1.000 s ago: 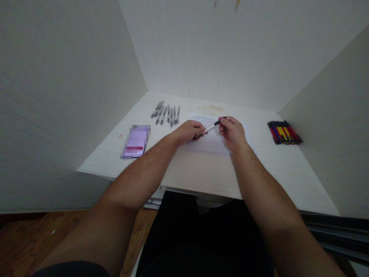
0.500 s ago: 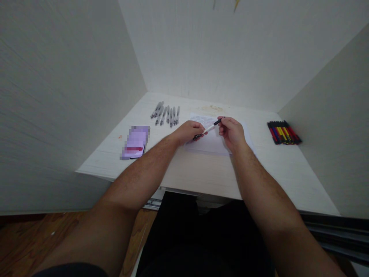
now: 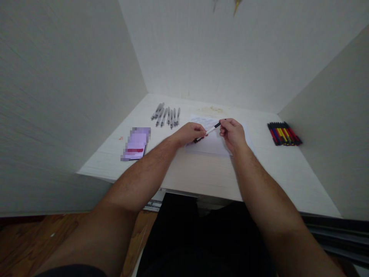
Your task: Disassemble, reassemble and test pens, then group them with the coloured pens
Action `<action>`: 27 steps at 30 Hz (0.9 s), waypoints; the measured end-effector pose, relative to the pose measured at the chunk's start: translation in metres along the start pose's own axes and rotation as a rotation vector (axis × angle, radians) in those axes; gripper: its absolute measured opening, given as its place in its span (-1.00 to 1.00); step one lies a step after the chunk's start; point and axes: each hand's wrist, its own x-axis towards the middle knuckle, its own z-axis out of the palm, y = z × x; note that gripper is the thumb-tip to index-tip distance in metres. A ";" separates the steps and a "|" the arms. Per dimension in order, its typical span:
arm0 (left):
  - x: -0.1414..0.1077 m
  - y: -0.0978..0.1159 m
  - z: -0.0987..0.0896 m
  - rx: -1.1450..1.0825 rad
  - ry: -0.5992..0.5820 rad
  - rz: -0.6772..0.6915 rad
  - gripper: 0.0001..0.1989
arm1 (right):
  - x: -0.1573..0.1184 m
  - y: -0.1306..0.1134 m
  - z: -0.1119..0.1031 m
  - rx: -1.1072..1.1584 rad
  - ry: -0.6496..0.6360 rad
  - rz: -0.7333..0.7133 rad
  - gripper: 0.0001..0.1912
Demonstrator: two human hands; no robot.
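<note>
A slim pen (image 3: 212, 129), white in the middle with black ends, is held slantwise between my two hands over the paper. My left hand (image 3: 192, 133) pinches its lower end, and a dark tip pokes out below those fingers. At the upper black end, the thumb and fingers of my right hand (image 3: 233, 132) are closed on the pen. Beneath both hands lies white paper (image 3: 209, 148) with scribbled lines along its far part, partly covered by the hands.
Several clear-bodied pens (image 3: 168, 115) lie in a loose row at the back left. A purple phone-like object (image 3: 137, 142), partly pixelated, rests at the left. Several black, red, yellow and blue pens (image 3: 284, 134) lie side by side at the right. Walls enclose the white desk (image 3: 196, 173).
Both hands keep their grip on the pen with almost no movement. The whole view has shifted very slightly, so things appear a little lower.
</note>
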 end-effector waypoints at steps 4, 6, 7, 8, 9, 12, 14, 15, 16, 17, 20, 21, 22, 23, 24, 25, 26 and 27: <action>-0.001 0.002 0.001 0.000 0.034 -0.026 -0.82 | 0.001 0.004 0.001 -0.048 0.068 -0.055 -0.73; -0.001 0.003 0.002 0.005 0.044 -0.037 -0.82 | 0.001 0.004 0.002 -0.067 0.079 -0.061 -0.72; -0.002 0.004 0.002 0.009 0.043 -0.042 -0.83 | 0.000 0.004 0.002 -0.067 0.073 -0.056 -0.73; -0.002 0.004 0.002 0.008 0.035 -0.046 -0.84 | -0.001 0.003 0.002 -0.060 0.059 -0.045 -0.74; -0.002 0.004 0.002 0.000 0.024 -0.048 -0.85 | -0.001 0.002 0.003 -0.047 0.039 -0.032 -0.75; -0.001 0.002 0.001 -0.065 -0.014 -0.049 -0.86 | -0.003 -0.002 0.002 0.012 -0.027 0.016 -0.83; -0.001 0.001 0.001 -0.116 -0.029 -0.059 -0.86 | -0.004 -0.004 0.001 0.033 -0.054 0.036 -0.83; -0.001 0.001 0.002 -0.134 -0.036 -0.067 -0.85 | -0.004 -0.005 0.001 0.038 -0.061 0.041 -0.83; -0.001 0.001 0.002 -0.147 -0.044 -0.074 -0.85 | -0.004 -0.005 0.001 0.039 -0.068 0.044 -0.83; -0.001 0.001 0.002 -0.153 -0.051 -0.077 -0.85 | -0.004 -0.005 0.000 0.040 -0.072 0.044 -0.83; -0.002 0.002 0.001 -0.139 -0.074 -0.060 -0.84 | -0.004 -0.005 0.000 0.037 -0.075 0.037 -0.87; -0.002 0.003 0.001 -0.123 -0.077 -0.047 -0.84 | -0.004 -0.005 0.000 0.034 -0.076 0.030 -0.88; -0.002 0.003 0.000 -0.103 -0.079 -0.034 -0.84 | -0.004 -0.005 0.000 0.032 -0.076 0.022 -0.89; -0.003 0.003 0.000 -0.082 -0.076 -0.021 -0.83 | -0.004 -0.005 0.000 0.030 -0.076 0.013 -0.89; -0.003 0.003 0.000 -0.064 -0.067 -0.010 -0.84 | -0.003 -0.004 0.000 0.030 -0.075 0.006 -0.89; -0.002 0.003 0.000 -0.050 -0.054 -0.001 -0.84 | -0.003 -0.004 0.000 0.031 -0.073 -0.001 -0.89; -0.002 0.003 0.000 -0.041 -0.040 0.006 -0.84 | -0.003 -0.003 0.000 0.033 -0.068 -0.008 -0.88; -0.002 0.003 0.000 -0.038 -0.025 0.011 -0.84 | -0.002 -0.002 -0.001 0.033 -0.059 -0.014 -0.85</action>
